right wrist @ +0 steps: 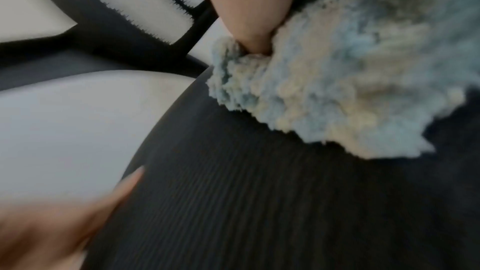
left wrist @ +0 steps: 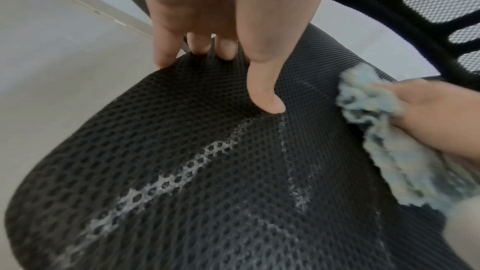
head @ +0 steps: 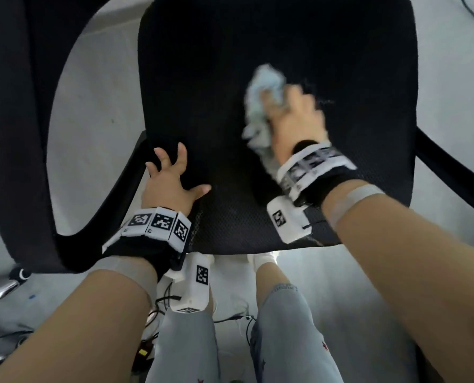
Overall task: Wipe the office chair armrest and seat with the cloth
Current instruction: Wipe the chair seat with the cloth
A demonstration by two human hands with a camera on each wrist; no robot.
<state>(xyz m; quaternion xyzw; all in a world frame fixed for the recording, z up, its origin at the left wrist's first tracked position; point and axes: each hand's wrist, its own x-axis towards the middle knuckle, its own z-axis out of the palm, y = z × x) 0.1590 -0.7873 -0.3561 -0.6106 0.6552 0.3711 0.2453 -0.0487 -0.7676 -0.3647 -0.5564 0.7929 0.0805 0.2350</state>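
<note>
- Black mesh seat [head: 258,64], facing up and filling the head view, pale streaks across the front part in the left wrist view, so likely the part yet to be wiped.
- Armrest [head: 22,134] curving along the seat's left edge, nothing touching it; no telling whether wiped or not.
- Right hand [head: 293,120] right of the seat's middle, toward the back edge, blurred as if mid-stroke, fingers bunched into the cloth and clutching it, probably to stop it sliding loose.
- Cloth [head: 260,106], fluffy pale blue, crumpled under that palm and flat against the mesh, a loose tail trailing toward the front edge.
- Left hand [head: 172,181] at the seat's front left corner, fingers spread wide, holding nothing, tips over the left edge and thumb [left wrist: 265,89] denting the mesh; looks like bracing so the chair won't swivel or roll.
</note>
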